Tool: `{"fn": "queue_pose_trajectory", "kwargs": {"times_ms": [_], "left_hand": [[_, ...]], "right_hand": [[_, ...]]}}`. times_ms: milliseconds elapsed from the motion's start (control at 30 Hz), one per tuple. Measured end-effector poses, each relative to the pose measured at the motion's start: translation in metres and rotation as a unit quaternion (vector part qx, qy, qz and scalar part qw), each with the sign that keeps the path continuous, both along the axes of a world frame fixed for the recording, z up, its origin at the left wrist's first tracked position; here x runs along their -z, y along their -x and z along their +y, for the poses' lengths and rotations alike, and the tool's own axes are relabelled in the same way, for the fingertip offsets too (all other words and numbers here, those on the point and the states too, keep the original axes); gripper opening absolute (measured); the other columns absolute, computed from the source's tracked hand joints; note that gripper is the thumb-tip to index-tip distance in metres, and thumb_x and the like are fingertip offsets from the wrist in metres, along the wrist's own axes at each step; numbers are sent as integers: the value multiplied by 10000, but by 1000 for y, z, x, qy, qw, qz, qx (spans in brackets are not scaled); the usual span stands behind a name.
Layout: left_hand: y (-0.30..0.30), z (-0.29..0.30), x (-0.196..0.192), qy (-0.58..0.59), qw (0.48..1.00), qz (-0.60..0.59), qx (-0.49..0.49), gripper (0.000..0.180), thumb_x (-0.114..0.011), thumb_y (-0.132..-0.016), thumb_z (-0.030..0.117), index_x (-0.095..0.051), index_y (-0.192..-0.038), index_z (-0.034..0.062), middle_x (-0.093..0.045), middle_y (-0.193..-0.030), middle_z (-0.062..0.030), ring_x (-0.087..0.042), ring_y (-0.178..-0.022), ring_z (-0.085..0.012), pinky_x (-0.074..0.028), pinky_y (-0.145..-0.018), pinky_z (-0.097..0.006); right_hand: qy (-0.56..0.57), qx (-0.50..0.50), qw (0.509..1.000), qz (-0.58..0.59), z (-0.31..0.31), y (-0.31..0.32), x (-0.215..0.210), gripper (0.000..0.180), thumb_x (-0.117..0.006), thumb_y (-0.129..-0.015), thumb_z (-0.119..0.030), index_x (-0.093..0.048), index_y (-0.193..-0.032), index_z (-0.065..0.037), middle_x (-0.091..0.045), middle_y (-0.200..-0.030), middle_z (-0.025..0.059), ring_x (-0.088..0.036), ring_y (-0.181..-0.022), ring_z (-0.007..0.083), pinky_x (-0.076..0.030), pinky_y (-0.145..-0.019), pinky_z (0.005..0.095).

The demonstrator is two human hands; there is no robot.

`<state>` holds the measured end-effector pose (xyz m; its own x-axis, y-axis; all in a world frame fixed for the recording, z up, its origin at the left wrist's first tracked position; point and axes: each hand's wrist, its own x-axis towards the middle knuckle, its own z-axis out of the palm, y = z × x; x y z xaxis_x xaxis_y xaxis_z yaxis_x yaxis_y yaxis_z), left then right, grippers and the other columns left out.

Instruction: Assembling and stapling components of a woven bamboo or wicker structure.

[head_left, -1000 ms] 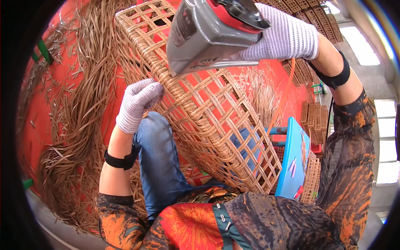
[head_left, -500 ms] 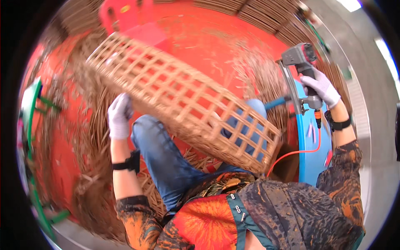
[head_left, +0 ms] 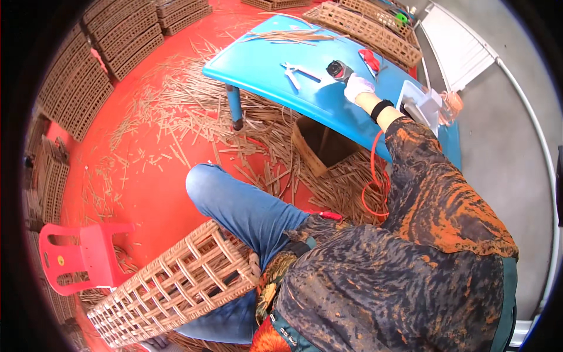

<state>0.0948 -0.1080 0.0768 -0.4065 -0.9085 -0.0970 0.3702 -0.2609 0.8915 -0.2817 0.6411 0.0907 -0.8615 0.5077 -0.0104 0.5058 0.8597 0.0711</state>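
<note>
At the blue table, my right hand (head_left: 359,89), in a white glove, is closed on a grey and black air staple gun (head_left: 340,71), which is held low over or on the tabletop. An orange air hose (head_left: 373,170) hangs from the table's near side. Across my lap, slanting to the lower left, lies a long woven rattan basket (head_left: 176,281) with an open lattice. A bit of what looks like my left hand (head_left: 157,343) shows under the basket's lower edge; its fingers are mostly hidden.
On the blue table (head_left: 264,53) lie white-handled pliers (head_left: 300,73), a red-handled tool (head_left: 369,60), cane strips (head_left: 287,36) and a clear bin (head_left: 416,102). A box (head_left: 322,144) sits below. A red chair (head_left: 88,255) stands left; stacked baskets (head_left: 126,38) line the back.
My view has turned right toward the table. My right hand has brought the staple gun over to the tabletop. The basket now slants to the lower left, and my left hand is mostly hidden.
</note>
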Motion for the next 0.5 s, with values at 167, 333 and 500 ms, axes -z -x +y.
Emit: {"fn": "queue_pose_trajectory", "kwargs": {"times_ms": [167, 333, 500], "left_hand": [[-19, -46, -21, 26, 999, -37, -2, 455, -618, -947, 294, -639, -1291, -2, -623, -1342, -181, -568, -1242, -343, -430, -1072, -496], [-69, -106, -21, 0, 968, -249, -11, 479, -435, -1058, 303, -528, -1407, -12, -629, -1289, -106, -613, -1135, -212, -489, -957, -350], [-55, -158, -43, -21, 982, -176, 67, 270, -567, -1015, 252, -654, -1179, 55, -362, -661, 100, -305, -492, -41, -233, -462, -222]], "right_hand": [[-115, -168, 976, 81, -91, 42, -56, 503, -643, -916, -473, -628, -1286, -133, -612, -1279, 145, -583, -1190, 345, -462, -1011, 468], [379, -307, 872, -47, -166, 124, 11, 536, -725, -893, -408, -615, -1315, -98, -731, -980, 90, -678, -852, 156, -559, -771, 315], [171, -281, 944, 20, -73, 140, -14, 519, -642, -927, -403, -639, -1310, -52, -692, -722, 76, -651, -680, 207, -525, -726, 369]]}}
